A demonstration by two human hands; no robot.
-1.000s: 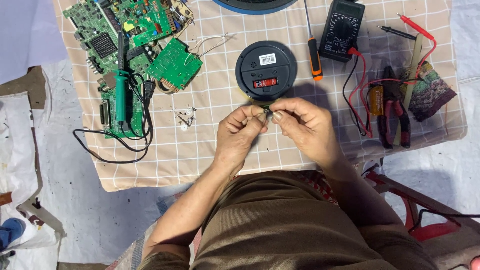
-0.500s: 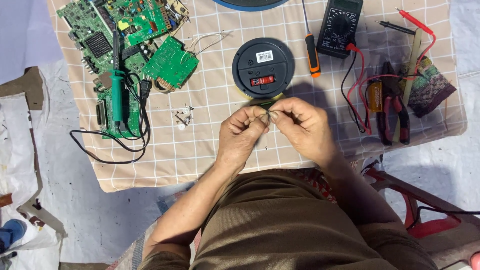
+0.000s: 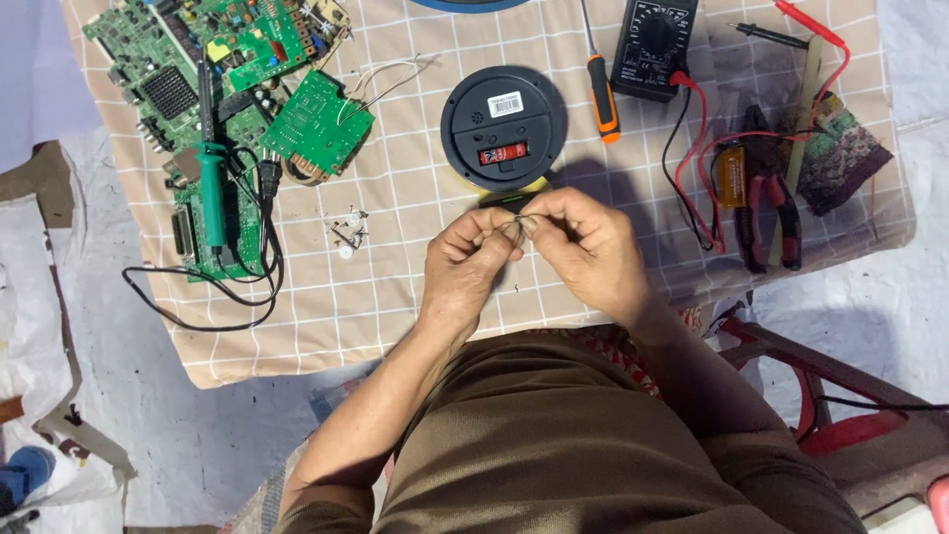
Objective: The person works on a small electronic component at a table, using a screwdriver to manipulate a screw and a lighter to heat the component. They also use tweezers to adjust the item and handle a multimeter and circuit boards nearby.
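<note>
Over the middle of the checked cloth (image 3: 415,297) that covers the worktop, just in front of the round black device (image 3: 503,127) lying face down, the person's two hands meet fingertip to fingertip. The left hand (image 3: 467,265) and the right hand (image 3: 585,247) each have the fingers pinched together on a thin wire piece (image 3: 518,225), which runs between them and is held clear of the cloth; what exactly it belongs to is too small to tell. Such a piece looks very light and springy, likely to bend or slip from a loose grip, so a firm pinch near its ends, as here, seems the sound hold. To the left lie green circuit boards (image 3: 316,124), a green soldering iron (image 3: 211,188) and a few small loose parts (image 3: 348,229). To the right lie an orange-handled screwdriver (image 3: 601,91), a black multimeter (image 3: 654,44) with red leads, and red-handled pliers (image 3: 769,203).
</note>
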